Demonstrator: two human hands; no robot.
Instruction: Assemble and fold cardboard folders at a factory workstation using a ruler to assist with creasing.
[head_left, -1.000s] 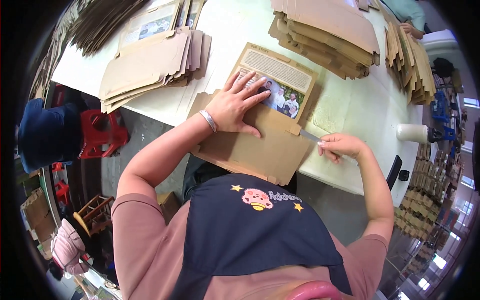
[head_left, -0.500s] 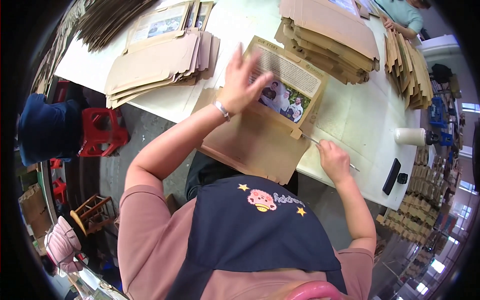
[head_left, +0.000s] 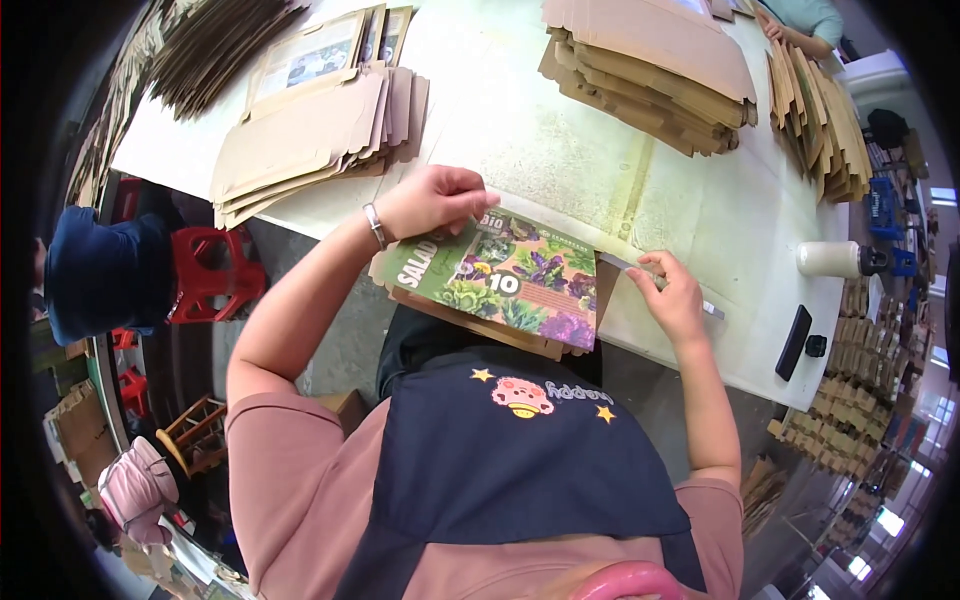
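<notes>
A flat printed cardboard piece (head_left: 530, 275), folded over with a green cover of salad leaves, lies at the table's near edge and juts out over my lap. Closed at its upper left edge is my left hand (head_left: 432, 200), fingers curled down and fingertips pinching the edge. My right hand (head_left: 672, 295) is just right of the cardboard, closed around a thin flat metal strip (head_left: 613, 260). One end of the strip reaches the cardboard's upper right corner; the other sticks out behind the hand. Index finger and thumb stand a little apart.
Stacked brown cardboard pieces (head_left: 290, 150) lie at the left and another pile (head_left: 650, 70) at the back right. A white bottle (head_left: 828, 258) and a black phone-like slab (head_left: 794, 342) rest at the right edge. A co-worker's arm (head_left: 800, 38) shows far right; a red stool (head_left: 212, 275) stands left.
The far half of the cardboard, with its text and photo, has been folded toward me, so the green cover now faces up. My left hand has come nearer and closed at its edge.
</notes>
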